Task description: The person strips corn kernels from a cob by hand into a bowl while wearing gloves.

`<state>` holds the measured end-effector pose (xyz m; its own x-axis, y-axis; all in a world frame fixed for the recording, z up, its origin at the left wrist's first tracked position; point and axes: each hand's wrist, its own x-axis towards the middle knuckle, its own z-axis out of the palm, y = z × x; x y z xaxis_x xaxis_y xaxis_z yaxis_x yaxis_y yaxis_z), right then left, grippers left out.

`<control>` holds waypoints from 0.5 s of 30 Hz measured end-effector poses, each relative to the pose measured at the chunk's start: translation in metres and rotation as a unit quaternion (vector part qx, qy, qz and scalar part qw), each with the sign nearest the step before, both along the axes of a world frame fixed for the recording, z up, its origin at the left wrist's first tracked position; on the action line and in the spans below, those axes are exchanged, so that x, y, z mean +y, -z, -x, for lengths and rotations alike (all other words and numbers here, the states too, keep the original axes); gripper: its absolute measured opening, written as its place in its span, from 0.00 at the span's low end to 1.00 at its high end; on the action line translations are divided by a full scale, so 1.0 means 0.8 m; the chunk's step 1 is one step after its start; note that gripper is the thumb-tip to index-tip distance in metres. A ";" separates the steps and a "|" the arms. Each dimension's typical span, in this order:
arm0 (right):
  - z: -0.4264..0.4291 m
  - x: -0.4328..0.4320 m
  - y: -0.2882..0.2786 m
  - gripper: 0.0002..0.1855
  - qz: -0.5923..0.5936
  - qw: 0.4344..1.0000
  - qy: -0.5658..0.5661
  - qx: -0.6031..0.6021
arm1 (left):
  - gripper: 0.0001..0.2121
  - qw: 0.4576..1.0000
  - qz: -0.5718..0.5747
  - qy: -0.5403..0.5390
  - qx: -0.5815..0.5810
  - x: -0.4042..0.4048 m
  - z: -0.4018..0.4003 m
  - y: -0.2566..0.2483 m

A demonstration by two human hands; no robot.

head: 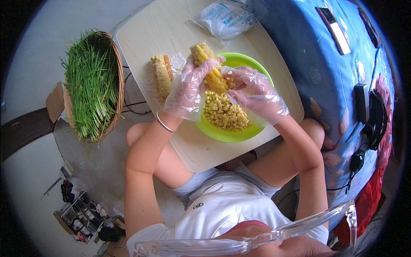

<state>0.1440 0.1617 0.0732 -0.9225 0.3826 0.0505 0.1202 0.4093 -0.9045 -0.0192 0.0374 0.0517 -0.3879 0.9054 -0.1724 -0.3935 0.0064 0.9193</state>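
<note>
My left hand (189, 85), in a clear plastic glove with a bangle at the wrist, grips a partly stripped corn cob (213, 70). The cob slants over a lime-green bowl (218, 136), its yellow kernels mostly at the lower end. My right hand (253, 88), gloved the same way, has its fingers at that lower end, partly around it; some fingertips are hidden. Loose corn kernels (226, 114) lie heaped in the bowl. To the left, bare corn cobs (160, 78) rest on a white paper towel (177, 61).
A pale wooden table (199, 157) carries a plastic bag of gloves (224, 19) at its far edge. Left of it stands a wicker basket (120, 72) of long green stalks. A bed with a blue cover (289, 35) is close on the right, with phone-like devices and cables.
</note>
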 end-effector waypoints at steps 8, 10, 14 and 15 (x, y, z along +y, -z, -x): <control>-0.002 0.006 -0.002 0.18 -0.084 0.996 -0.032 0.015 | 0.23 0.996 0.000 0.004 -0.094 0.002 -0.002 0.002; -0.001 0.007 0.002 0.18 -0.093 0.995 -0.033 0.024 | 0.23 0.994 0.005 0.001 -0.105 0.002 -0.002 0.002; -0.001 0.010 0.005 0.18 -0.112 0.992 -0.052 0.035 | 0.22 0.999 0.000 0.001 -0.036 -0.002 -0.001 0.013; -0.002 0.010 0.006 0.18 -0.097 0.993 -0.051 0.045 | 0.22 1.000 -0.003 0.002 -0.009 -0.001 -0.002 0.008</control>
<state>0.1452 0.1695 0.0688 -0.9444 0.2618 0.1988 -0.0097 0.5824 -0.8129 -0.0173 0.0369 0.0449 -0.3816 0.9079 -0.1737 -0.4102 0.0020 0.9120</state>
